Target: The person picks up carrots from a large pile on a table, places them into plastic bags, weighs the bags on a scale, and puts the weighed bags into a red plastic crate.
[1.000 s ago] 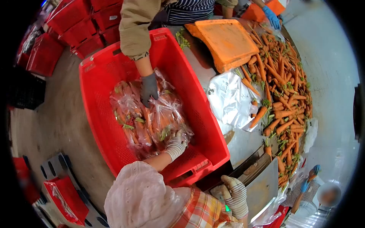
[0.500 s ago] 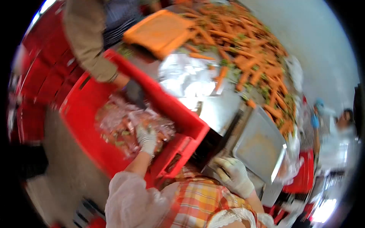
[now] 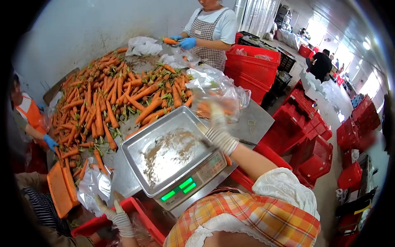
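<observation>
My left hand (image 3: 117, 215), in a whitish knit glove, is over the edge of a red crate (image 3: 144, 218) at the bottom left, its fingers apart and nothing seen in them. My right hand (image 3: 219, 123), gloved too, stretches past the right edge of the scale's metal tray (image 3: 173, 144). Motion smears its fingers, beside or on a clear plastic bag of carrots (image 3: 230, 109); I cannot tell whether they grip it. Dirt lies on the tray, and the scale's display (image 3: 177, 190) glows green.
Loose carrots (image 3: 119, 92) cover much of the metal table (image 3: 257, 121). An orange basket (image 3: 61, 189) sits at its left edge. Across the table a person in a checked apron (image 3: 204, 35) holds a carrot. Other workers stand at left. Red crates (image 3: 304, 131) stack up on the right.
My view has swung right. My left hand has come up off the bagged carrots in the crate to its edge. The right hand has left the scale's near side and reached out to the bag.
</observation>
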The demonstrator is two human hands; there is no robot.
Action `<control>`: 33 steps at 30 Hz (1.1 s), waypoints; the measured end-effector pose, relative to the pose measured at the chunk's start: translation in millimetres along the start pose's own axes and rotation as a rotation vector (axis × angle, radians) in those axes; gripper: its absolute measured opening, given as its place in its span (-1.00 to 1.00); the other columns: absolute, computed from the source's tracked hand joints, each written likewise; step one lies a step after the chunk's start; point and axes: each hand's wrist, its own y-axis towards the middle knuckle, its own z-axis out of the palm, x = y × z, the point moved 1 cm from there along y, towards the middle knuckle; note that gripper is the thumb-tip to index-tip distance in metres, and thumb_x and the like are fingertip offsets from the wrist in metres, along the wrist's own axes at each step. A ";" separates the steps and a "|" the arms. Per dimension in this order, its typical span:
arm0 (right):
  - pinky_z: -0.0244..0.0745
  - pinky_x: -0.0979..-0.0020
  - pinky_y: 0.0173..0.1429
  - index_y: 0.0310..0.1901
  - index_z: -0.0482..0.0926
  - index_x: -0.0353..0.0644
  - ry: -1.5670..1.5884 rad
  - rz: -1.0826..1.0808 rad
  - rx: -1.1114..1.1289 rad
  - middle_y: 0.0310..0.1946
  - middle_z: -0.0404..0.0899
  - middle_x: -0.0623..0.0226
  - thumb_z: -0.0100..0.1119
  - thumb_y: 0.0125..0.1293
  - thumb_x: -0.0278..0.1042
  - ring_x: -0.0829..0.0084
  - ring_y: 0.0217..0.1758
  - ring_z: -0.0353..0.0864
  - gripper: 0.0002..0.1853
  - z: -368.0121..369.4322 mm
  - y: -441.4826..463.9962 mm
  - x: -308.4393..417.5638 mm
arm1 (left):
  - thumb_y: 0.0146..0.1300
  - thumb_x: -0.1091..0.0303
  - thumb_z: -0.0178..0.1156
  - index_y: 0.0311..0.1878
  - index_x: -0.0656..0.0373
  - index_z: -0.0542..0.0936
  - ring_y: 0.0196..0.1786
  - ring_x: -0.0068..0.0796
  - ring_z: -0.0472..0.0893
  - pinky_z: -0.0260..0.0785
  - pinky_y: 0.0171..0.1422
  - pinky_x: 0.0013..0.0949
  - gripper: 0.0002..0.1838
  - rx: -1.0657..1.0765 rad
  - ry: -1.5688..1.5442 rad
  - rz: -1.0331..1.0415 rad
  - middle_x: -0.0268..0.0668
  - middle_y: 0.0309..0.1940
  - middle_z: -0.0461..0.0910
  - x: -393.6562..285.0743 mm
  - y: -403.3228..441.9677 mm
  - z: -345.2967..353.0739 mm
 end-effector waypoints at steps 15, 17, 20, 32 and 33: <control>0.35 0.17 0.03 -0.15 0.60 -0.12 -0.650 0.487 0.355 -0.09 0.56 0.06 0.00 0.12 0.04 0.09 -0.06 0.52 -0.56 -23.4 94.7 -281.0 | 0.03 0.37 0.20 0.28 0.28 0.27 0.26 -0.07 0.33 0.14 0.36 -0.20 -0.32 0.056 0.220 0.574 0.00 0.20 0.32 -160.9 108.0 59.9; 0.47 0.22 -0.20 -0.33 0.64 -0.16 -0.385 0.423 0.179 -0.29 0.65 0.05 0.01 0.11 -0.13 0.05 -0.29 0.61 -0.69 -25.4 107.2 -324.9 | 0.04 0.43 0.18 0.28 0.28 0.27 0.28 -0.13 0.32 0.15 0.36 -0.21 -0.33 0.158 0.208 0.385 -0.02 0.21 0.33 -132.3 92.7 51.6; 0.44 0.28 -0.29 -0.45 0.56 -0.21 1.004 0.876 0.075 -0.49 0.60 0.21 0.05 0.07 -0.21 0.25 -0.49 0.50 -0.77 -38.0 138.7 -312.3 | 0.03 0.51 0.16 0.27 0.31 0.28 0.24 -0.21 0.39 0.20 0.34 -0.23 -0.35 0.271 0.120 0.230 -0.05 0.16 0.39 -114.4 62.5 52.7; 0.45 0.36 -0.22 -0.18 0.50 -0.15 0.995 0.109 0.358 -0.38 0.55 0.20 0.16 0.09 0.07 0.45 -0.44 0.50 -0.55 -138.8 240.7 -24.2 | 0.03 0.21 0.35 0.43 0.19 -0.05 0.36 -0.03 0.20 -0.01 0.42 -0.14 -0.01 0.561 -0.434 0.030 0.14 0.28 0.18 -178.5 38.6 93.9; 0.46 0.39 -0.45 -0.46 0.56 -0.25 1.052 0.422 0.348 -0.58 0.50 0.25 0.33 -0.13 0.28 0.41 -0.57 0.46 -0.39 -137.7 226.5 28.8 | 0.02 0.20 0.36 0.44 0.19 -0.10 0.38 0.03 0.16 -0.04 0.43 -0.11 0.04 0.596 -0.513 -0.020 0.17 0.31 0.13 -186.5 37.3 104.0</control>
